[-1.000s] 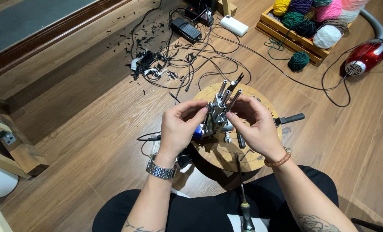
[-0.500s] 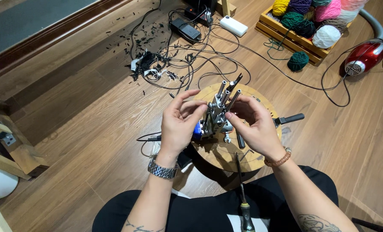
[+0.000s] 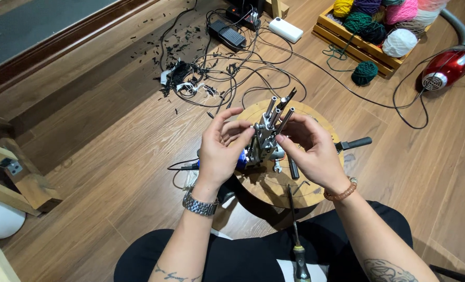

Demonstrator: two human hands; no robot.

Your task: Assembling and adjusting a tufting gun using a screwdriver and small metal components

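Observation:
A metal assembly (image 3: 268, 137) with several upright steel rods stands above a small round wooden table (image 3: 274, 185). My left hand (image 3: 221, 149), with a metal watch on its wrist, grips the assembly from the left, fingers curled on its upper part. On the right side, my right hand (image 3: 308, 151), wearing a bead bracelet, holds the same assembly with its fingertips at the rods. A blue part shows behind the left palm. Small steel pieces and a hex key (image 3: 299, 186) lie on the tabletop.
A screwdriver (image 3: 296, 245) rests on my lap. A black-handled tool (image 3: 353, 143) sticks out from the table's right. Tangled cables and black scraps (image 3: 191, 81) lie on the wood floor beyond. A crate of yarn balls (image 3: 378, 26) and a red vacuum cleaner (image 3: 446, 68) sit at the far right.
Both hands stay on the metal assembly; the fingers have shifted slightly along its upper part. Nothing else has moved.

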